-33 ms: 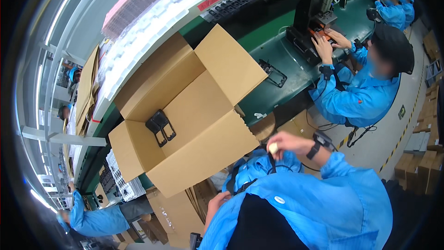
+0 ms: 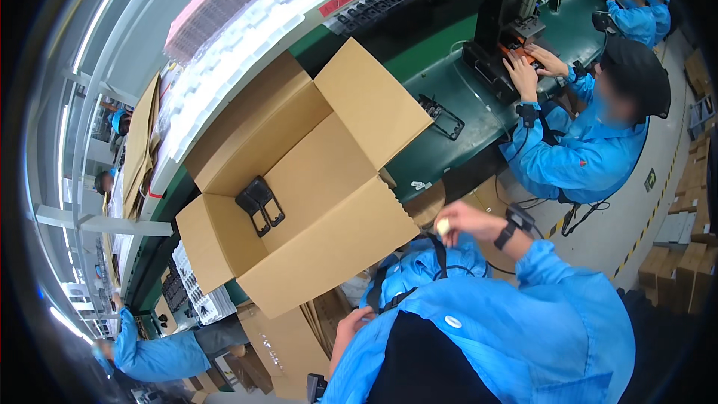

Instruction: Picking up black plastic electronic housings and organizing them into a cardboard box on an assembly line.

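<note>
My right hand (image 2: 473, 223) is raised over my lap, just beyond the box's near right corner. Its fingers are curled together, and a small pale cream cover (image 2: 443, 227) shows at a fingertip. Whatever they pinch, if anything, is too small to make out. A black strap (image 2: 440, 254) hangs just below that hand, over the blue cloth. My left hand (image 2: 353, 325) is close to my body at the jacket's edge, its fingertips hidden. In front of me stands an open cardboard box (image 2: 329, 254) with black plastic frames (image 2: 260, 206) at its bottom.
A co-worker (image 2: 591, 135) sits to the right, hands at a black bench machine (image 2: 508, 37). A black frame (image 2: 447, 120) lies on the green bench (image 2: 419, 164). White trays (image 2: 232, 67) line the shelf beyond the box. Another person (image 2: 153, 348) stands at the far left.
My right hand has risen slightly, away from the blue cloth and the black strap. My left hand and the box look the same.
</note>
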Tool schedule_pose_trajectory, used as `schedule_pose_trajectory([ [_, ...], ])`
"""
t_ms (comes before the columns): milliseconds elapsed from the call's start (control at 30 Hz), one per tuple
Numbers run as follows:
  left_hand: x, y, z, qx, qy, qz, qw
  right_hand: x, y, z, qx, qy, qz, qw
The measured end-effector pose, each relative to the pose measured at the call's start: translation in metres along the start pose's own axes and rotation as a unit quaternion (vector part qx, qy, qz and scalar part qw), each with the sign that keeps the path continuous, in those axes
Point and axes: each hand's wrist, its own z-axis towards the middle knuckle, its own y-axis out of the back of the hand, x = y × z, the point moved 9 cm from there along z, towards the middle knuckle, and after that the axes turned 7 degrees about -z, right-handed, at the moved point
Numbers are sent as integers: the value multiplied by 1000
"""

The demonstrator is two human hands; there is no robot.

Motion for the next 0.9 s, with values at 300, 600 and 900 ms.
schedule_pose_trajectory([
  [300,25,5,23,-33,66,-40,997,-46,257,107,-485,43,-137,863],
  [600,42,20,-4,-109,57,47,991,23,262,162,-517,26,-462,720],
  [900,61,45,-12,-293,35,218,930,-52,166,119,-522,39,-528,669],
])
